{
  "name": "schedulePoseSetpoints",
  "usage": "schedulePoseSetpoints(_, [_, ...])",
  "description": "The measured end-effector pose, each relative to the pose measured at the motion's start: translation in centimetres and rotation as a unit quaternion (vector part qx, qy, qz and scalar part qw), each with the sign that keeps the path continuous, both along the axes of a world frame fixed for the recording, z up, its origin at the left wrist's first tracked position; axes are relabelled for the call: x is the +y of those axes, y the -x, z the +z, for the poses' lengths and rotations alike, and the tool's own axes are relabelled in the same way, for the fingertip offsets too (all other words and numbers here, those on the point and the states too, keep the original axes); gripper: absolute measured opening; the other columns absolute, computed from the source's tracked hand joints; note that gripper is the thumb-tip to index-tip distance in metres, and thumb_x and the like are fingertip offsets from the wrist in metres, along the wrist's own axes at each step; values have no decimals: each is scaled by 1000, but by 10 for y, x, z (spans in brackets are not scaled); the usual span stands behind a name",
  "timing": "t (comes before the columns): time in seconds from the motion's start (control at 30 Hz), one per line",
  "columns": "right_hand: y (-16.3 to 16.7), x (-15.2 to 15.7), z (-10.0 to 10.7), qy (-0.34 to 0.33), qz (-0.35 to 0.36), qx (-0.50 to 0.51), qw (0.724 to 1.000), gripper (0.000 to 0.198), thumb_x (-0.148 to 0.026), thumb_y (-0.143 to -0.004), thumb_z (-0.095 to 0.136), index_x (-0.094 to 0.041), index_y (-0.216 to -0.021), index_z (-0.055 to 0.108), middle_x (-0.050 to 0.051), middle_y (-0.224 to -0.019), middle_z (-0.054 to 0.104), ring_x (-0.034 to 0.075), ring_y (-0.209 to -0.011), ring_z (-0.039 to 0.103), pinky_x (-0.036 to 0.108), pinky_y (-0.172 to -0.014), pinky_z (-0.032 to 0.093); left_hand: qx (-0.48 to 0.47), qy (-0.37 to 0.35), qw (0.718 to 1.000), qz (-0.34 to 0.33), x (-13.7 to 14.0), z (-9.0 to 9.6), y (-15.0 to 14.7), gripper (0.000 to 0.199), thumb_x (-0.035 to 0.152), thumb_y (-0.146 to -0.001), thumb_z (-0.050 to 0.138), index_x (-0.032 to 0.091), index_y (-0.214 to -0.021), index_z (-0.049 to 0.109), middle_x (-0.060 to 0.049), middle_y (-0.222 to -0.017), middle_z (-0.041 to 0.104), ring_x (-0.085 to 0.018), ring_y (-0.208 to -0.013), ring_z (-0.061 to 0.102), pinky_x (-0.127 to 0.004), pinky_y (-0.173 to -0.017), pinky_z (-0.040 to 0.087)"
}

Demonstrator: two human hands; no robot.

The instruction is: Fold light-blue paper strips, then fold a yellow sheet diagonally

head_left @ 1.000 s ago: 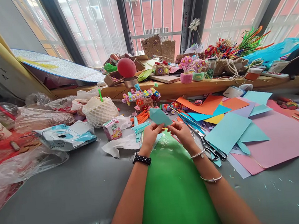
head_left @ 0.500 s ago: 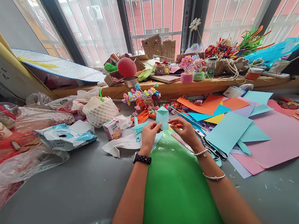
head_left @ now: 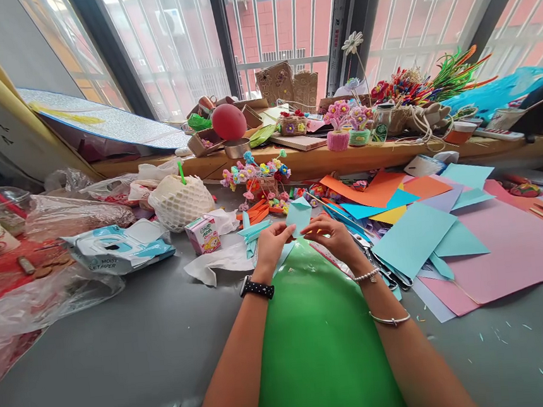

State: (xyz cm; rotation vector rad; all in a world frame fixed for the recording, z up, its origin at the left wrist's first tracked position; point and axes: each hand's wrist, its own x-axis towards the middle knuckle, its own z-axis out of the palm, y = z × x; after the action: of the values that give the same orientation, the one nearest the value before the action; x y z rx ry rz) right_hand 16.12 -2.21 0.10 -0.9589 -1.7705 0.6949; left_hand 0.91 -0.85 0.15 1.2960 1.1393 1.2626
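Note:
A small folded piece of light blue paper (head_left: 298,216) stands raised over the far end of a green balloon-like surface (head_left: 329,344). My left hand (head_left: 275,244) pinches its lower left edge between thumb and fingers. With bent fingers, my right hand (head_left: 331,236) meets the paper's lower right corner; the fingertips partly hide the contact. Behind the left hand lie light blue folded strips (head_left: 255,229) and a crumpled white tissue (head_left: 217,265). Scissors (head_left: 391,272) rest on the grey table just right of my right wrist.
Light blue sheets (head_left: 415,241), a large pink sheet (head_left: 517,239) and orange paper (head_left: 370,192) overlap on the right. On the left are a wet-wipe pack (head_left: 118,248), a small pink carton (head_left: 202,235) and a netted white coconut (head_left: 181,202). Yarn flowers (head_left: 257,176) stand ahead.
My right hand has moved slightly left to the paper's lower right corner. The paper now leans a little to the right. My left hand keeps its pinch.

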Motion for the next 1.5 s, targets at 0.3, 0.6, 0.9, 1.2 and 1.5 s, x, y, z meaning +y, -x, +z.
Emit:
schedulePoseSetpoints(0.3, [1,2,-1,47,-36,14,998,19,-35,-68,56,-17,-70,61,3,-70,59,13,-63,53,25,-57,42,-15,32,999,-38,-3,3,-2,23,33,-54,66,13,-61,58,2,-55,56,-9,-53,53,-23,-59,44])
schedulePoseSetpoints(0.6, [1,1,1,87,-62,33,994,22,-37,-65,58,-15,-68,59,3,-67,60,13,-61,53,25,-57,42,-46,60,994,-76,-3,3,-3,25,30,-53,68,12,-68,59,1,-61,59,-10,-58,56,-26,-64,47])
schedulePoseSetpoints(0.9, [0,3,-1,95,-71,57,991,21,-36,-64,59,-15,-67,58,3,-67,60,13,-61,52,25,-57,40,-106,81,988,-73,-6,7,-5,27,22,-51,71,12,-71,56,2,-62,60,-12,-59,60,-25,-63,48])
schedulePoseSetpoints(1.2, [0,6,-7,107,-53,121,985,23,-38,-63,59,-16,-68,58,3,-68,59,13,-63,52,25,-59,40,-151,130,973,-118,-8,8,-4,25,16,-53,71,11,-73,56,-3,-68,64,-15,-68,62,-28,-72,48])
schedulePoseSetpoints(1.5, [1,4,-4,108,-40,124,986,22,-37,-64,60,-16,-69,59,2,-69,59,12,-63,53,25,-59,40,-145,134,971,-137,-7,5,-3,24,17,-53,71,12,-71,56,-3,-70,64,-15,-71,62,-27,-74,47])
